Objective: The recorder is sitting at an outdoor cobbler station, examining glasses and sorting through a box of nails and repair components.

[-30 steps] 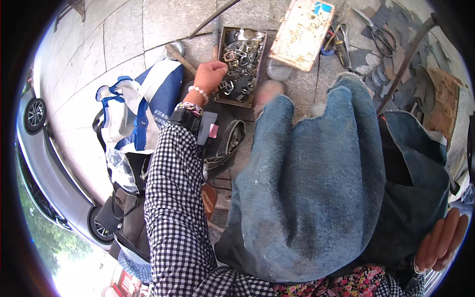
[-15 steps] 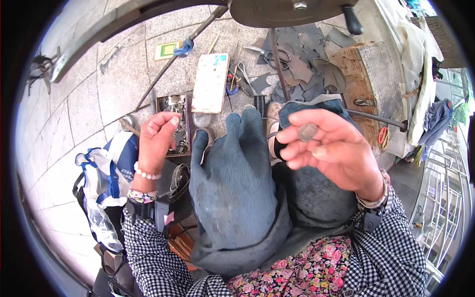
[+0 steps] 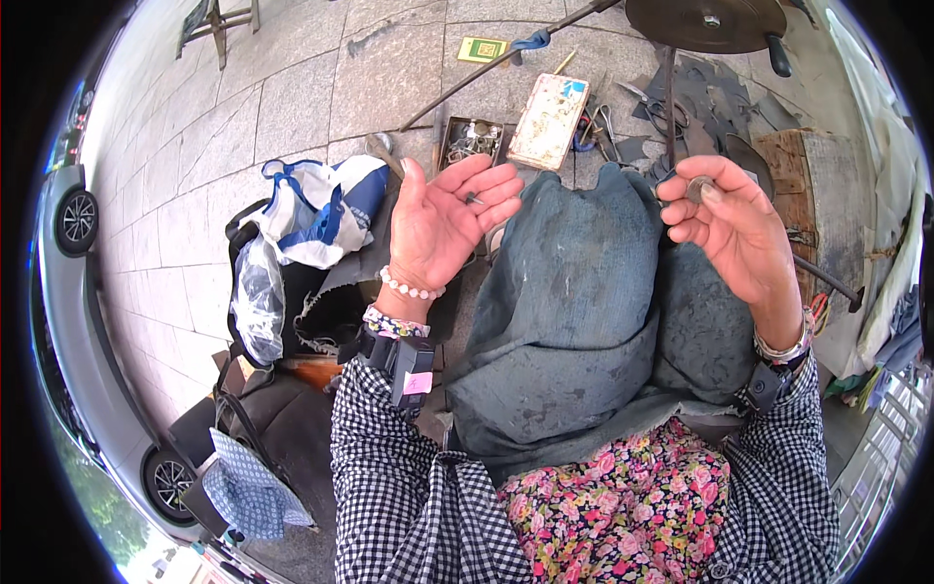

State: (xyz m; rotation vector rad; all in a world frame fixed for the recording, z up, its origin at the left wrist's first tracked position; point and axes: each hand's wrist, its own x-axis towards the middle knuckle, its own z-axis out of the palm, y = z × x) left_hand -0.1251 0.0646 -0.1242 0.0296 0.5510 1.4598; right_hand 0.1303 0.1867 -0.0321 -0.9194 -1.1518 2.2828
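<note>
My left hand (image 3: 443, 219) is turned palm up, its fingers stretched out. A small dark piece (image 3: 472, 198), too small to name, lies on those fingers. On the right, my right hand (image 3: 735, 224) is raised and pinches a round, coin-like metal disc (image 3: 699, 188) between thumb and fingers. Some small dark spots show at its fingertips; I cannot tell what they are. A worn blue-grey apron cloth (image 3: 564, 282) covers my lap beneath both hands. Just beyond my left hand stands an open box (image 3: 472, 136) of small metal parts.
A worn white-topped board (image 3: 550, 122) lies beyond my knees, beside scissors (image 3: 667, 119) and dark sheet scraps (image 3: 715, 92). A machine wheel with a handle (image 3: 705, 21) hangs above. To the left are a blue-and-white bag (image 3: 331, 209) and a parked car (image 3: 102, 321); a wooden block (image 3: 817, 195) stands right.
My left hand has turned palm up with fingers spread, showing the small dark piece. My right hand still pinches the disc. The view has swung left, bringing the car in.
</note>
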